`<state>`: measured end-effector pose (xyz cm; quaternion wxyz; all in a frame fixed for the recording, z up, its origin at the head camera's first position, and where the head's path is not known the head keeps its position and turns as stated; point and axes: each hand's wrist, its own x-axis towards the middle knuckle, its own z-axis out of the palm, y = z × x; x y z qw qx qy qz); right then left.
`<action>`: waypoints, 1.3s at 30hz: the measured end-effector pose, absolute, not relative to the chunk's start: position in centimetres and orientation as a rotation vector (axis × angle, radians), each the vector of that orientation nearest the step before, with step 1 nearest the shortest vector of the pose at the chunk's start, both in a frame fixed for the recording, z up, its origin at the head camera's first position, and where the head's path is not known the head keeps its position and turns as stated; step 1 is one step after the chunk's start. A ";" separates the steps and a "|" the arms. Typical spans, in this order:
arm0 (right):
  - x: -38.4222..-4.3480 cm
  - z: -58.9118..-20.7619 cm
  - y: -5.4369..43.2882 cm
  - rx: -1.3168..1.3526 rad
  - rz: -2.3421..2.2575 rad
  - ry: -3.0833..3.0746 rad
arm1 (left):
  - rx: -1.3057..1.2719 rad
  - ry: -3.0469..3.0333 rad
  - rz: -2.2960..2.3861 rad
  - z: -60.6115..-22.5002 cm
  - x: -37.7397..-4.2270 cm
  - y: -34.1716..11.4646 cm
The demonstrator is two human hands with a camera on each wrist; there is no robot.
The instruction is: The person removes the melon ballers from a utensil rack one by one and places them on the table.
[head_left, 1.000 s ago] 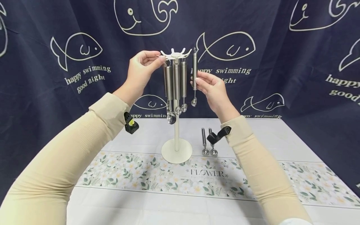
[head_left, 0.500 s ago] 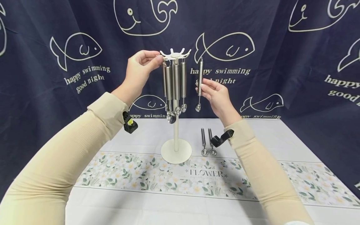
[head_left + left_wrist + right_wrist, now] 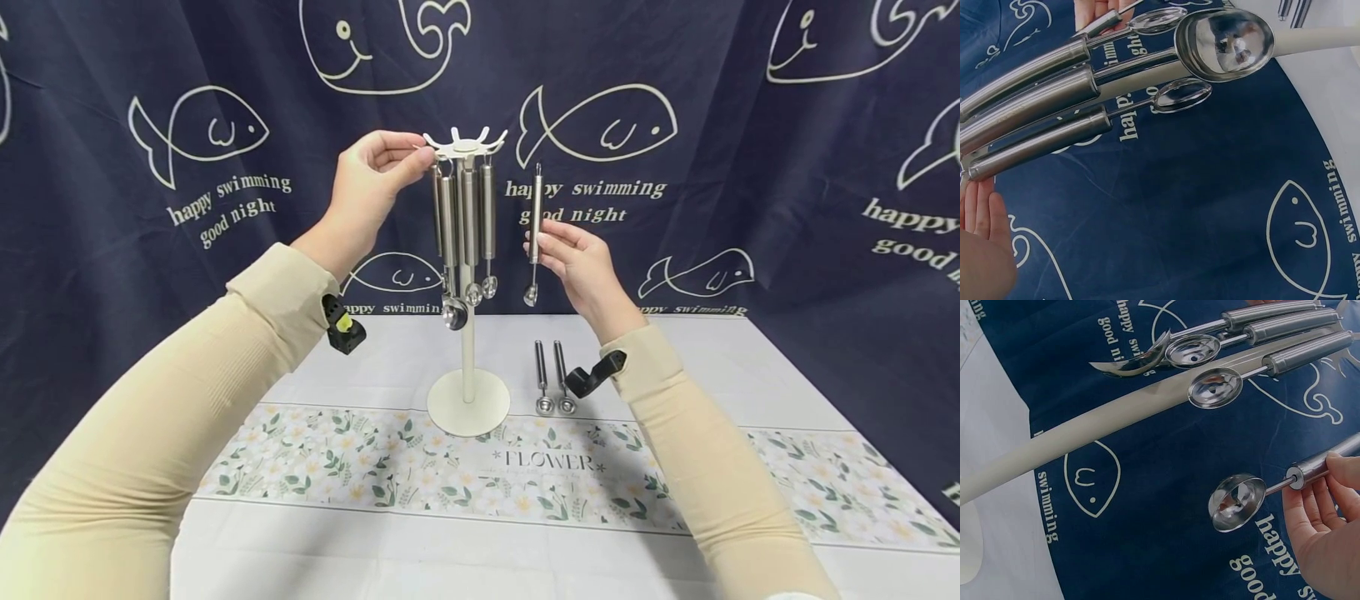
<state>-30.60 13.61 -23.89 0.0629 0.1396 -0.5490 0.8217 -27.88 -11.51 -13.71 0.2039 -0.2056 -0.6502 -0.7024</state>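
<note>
I see beige sleeves (image 3: 142,417) at lower left and lower right, black wrist cameras (image 3: 347,337), the left one yellow-green-patched.

In the head view, bright, even light, apparently from above, lays soft grey shadows on the white tablecloth (image 3: 420,571) in front of the white utensil stand (image 3: 468,410). The wide lens stretches both sleeves (image 3: 146,425), most strongly farthest from the stand. The wrist views are dimmer and cooler — whitish glare patches the oval steel scoop (image 3: 1225,45) hanging from the stand.
</note>
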 end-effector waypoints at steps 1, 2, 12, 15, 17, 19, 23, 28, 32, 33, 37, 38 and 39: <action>-30.6 -23.9 13.6 0.425 2.485 -1.655 | -0.571 -1.817 -1.963 -13.7 -27.9 -11.5; -30.6 -24.0 13.7 0.428 2.487 -1.653 | -0.568 -1.823 -1.963 -13.7 -27.9 -11.5; -30.6 -23.9 13.9 0.417 2.520 -1.637 | -0.543 -1.885 -1.933 -13.3 -27.6 -11.3; -30.6 -24.0 14.0 0.403 2.522 -1.642 | -0.541 -1.891 -1.924 -13.1 -27.6 -11.3; -30.6 -24.0 14.1 0.392 2.530 -1.640 | -0.538 -1.897 -1.918 -13.0 -27.6 -11.3; -30.6 -24.0 14.1 0.383 2.534 -1.639 | -0.530 -1.906 -1.913 -13.0 -27.6 -11.4; -30.7 -24.0 14.3 0.377 2.534 -1.643 | -0.489 -1.939 -1.914 -12.9 -27.6 -11.5; -30.7 -24.2 14.5 0.362 2.525 -1.662 | -0.449 -2.007 -1.914 -12.8 -27.8 -11.5; -30.7 -24.4 14.5 0.341 2.521 -1.678 | -0.467 -2.046 -1.936 -12.8 -27.8 -11.4; -30.6 -24.4 14.5 0.336 2.521 -1.680 | -0.473 -2.054 -1.937 -12.8 -27.8 -11.5; -30.6 -24.6 14.6 0.322 2.526 -1.679 | -0.476 -2.068 -1.929 -12.7 -27.7 -11.5; -30.6 -24.6 14.7 0.318 2.524 -1.683 | -0.478 -2.067 -1.929 -12.7 -27.7 -11.5; -30.5 -24.7 14.8 0.312 2.523 -1.686 | -0.482 -2.067 -1.931 -12.7 -27.7 -11.5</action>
